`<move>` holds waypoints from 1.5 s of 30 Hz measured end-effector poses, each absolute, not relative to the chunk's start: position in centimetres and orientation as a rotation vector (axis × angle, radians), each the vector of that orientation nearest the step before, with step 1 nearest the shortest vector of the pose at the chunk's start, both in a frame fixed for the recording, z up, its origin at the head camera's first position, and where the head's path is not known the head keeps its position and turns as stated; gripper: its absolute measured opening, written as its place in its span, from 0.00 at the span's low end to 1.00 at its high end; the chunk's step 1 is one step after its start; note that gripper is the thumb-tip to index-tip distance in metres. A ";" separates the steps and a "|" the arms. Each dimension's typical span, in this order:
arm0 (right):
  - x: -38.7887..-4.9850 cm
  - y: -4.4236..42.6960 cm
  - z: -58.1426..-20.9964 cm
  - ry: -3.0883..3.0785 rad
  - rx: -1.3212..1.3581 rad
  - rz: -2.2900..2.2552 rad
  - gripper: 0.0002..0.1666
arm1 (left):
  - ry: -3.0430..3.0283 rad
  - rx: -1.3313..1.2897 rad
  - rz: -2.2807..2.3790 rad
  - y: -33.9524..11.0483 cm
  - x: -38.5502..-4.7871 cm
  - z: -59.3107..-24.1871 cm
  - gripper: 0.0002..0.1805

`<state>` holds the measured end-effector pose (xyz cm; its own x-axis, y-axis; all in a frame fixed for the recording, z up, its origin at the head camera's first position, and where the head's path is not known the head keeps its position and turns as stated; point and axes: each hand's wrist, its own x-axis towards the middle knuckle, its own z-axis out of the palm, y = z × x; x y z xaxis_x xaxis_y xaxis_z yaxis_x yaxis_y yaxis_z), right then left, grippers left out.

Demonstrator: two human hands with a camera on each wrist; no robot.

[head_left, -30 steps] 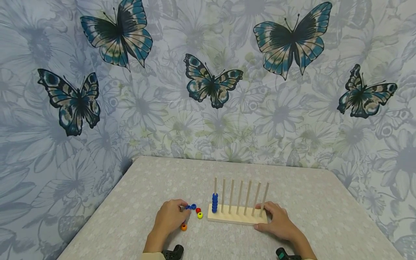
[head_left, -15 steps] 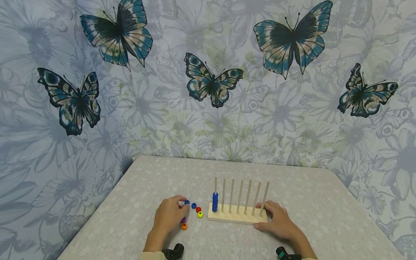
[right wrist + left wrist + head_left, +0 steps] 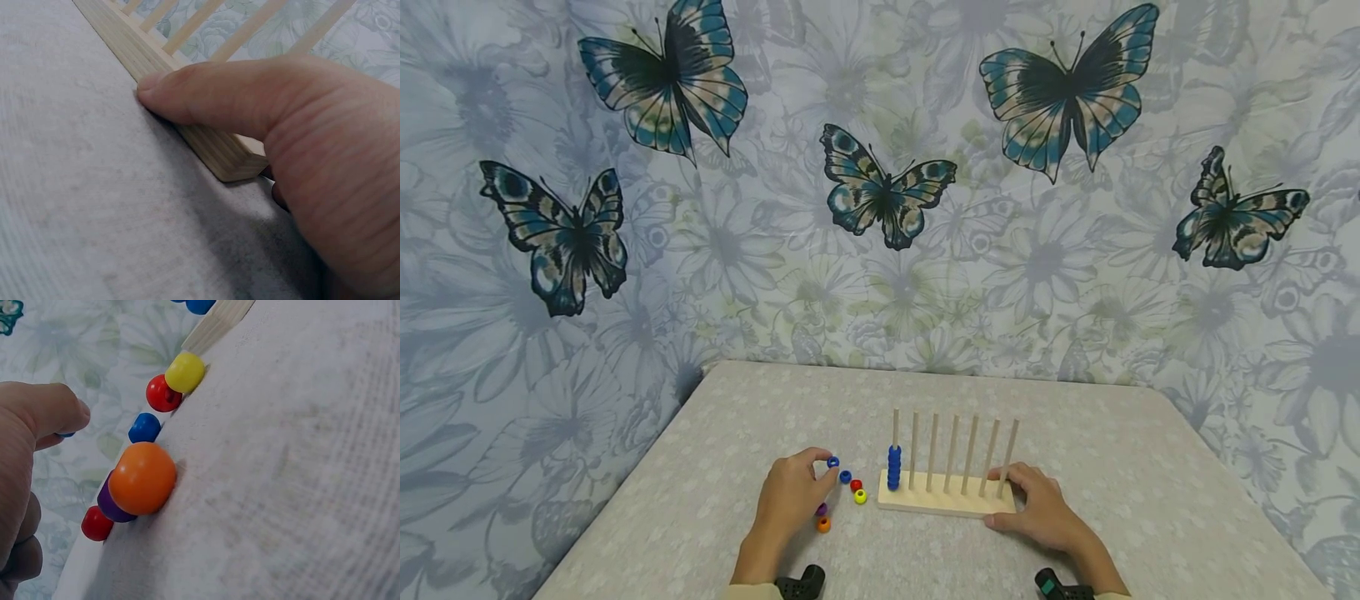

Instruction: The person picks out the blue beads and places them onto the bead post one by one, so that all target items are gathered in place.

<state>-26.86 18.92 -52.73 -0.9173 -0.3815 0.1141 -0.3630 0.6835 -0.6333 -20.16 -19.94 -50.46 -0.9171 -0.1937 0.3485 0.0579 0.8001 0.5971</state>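
Observation:
Between thumb and forefinger my left hand pinches a blue bead, raised a little off the table; in the left wrist view the fingers hide most of it. My right hand grips the right end of a wooden peg board, its thumb along the front edge. Several upright pegs stand on the board. On the leftmost peg sits a stack of blue beads; the other pegs are bare.
Loose beads lie between my left hand and the board: blue, red, yellow, purple and orange. Another red bead shows in the left wrist view. A butterfly-patterned wall stands behind the table.
My left hand has lifted the blue bead slightly up from the table, uncovering the purple bead. My right hand keeps its grip on the peg board.

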 end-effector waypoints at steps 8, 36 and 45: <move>-26.8 19.2 -53.0 2.853 -0.606 -1.076 0.35 | -2.547 0.014 -0.891 -19.6 -20.2 -50.1 0.12; -27.3 19.2 -52.7 2.855 -0.673 -1.061 0.34 | -2.158 -0.204 -0.728 -17.7 -19.5 -44.3 0.14; -27.0 19.1 -52.9 2.859 -0.661 -1.075 0.34 | -2.108 -0.351 -0.705 -17.1 -19.5 -42.2 0.15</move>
<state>-26.96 19.06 -52.92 -0.9105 -0.3925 0.1301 -0.3810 0.6740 -0.6329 -19.49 -17.09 -42.21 -0.5886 -0.0059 0.8084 0.4819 0.8003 0.3567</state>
